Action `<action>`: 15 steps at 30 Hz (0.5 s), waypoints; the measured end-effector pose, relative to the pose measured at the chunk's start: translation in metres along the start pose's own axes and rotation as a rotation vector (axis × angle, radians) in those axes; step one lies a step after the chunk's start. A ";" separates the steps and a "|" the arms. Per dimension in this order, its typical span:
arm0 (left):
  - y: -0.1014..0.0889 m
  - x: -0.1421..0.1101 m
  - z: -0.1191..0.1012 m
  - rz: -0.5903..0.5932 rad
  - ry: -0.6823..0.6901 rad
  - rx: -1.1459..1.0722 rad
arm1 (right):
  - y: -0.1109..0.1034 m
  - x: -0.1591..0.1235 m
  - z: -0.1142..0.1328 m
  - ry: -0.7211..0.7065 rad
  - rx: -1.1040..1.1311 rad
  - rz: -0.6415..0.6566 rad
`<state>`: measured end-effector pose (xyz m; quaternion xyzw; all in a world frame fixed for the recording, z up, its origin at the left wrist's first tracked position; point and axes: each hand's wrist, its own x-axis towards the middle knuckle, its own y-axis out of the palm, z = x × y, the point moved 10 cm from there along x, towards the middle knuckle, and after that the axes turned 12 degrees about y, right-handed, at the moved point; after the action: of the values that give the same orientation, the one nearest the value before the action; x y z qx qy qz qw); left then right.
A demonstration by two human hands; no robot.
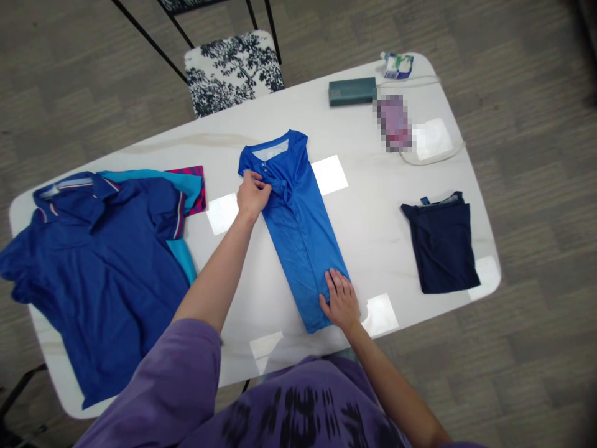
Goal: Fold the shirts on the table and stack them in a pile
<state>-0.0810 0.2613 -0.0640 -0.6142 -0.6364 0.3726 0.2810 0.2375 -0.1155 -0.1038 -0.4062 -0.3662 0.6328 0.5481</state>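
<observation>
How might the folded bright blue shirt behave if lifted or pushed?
The bright blue shirt would probably droop and unfold: its cloth bunches by the left hand. It is likely light: its layers lie fairly flat. Pushed, it might slide on the table, which looks smooth and glossy.

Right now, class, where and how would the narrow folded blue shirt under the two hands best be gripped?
Probably by both ends of the blue shirt: left hand from the left, by the neck opening, right hand from the right at the near edge, each sliding underneath. It lies long and narrow, so gripping one end might let the folds open.
</observation>
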 end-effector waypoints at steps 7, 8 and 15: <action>0.003 -0.008 -0.081 0.257 0.501 0.201 | 0.003 -0.002 0.001 0.012 -0.031 0.024; 0.001 -0.009 -0.083 0.283 0.523 0.212 | 0.003 -0.002 0.002 0.007 -0.042 0.022; -0.040 -0.042 -0.036 0.303 0.451 0.315 | 0.002 -0.004 0.003 -0.003 -0.055 0.004</action>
<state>-0.0708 0.2252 -0.0067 -0.7180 -0.3938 0.3585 0.4481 0.2337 -0.1193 -0.1040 -0.4209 -0.3833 0.6244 0.5348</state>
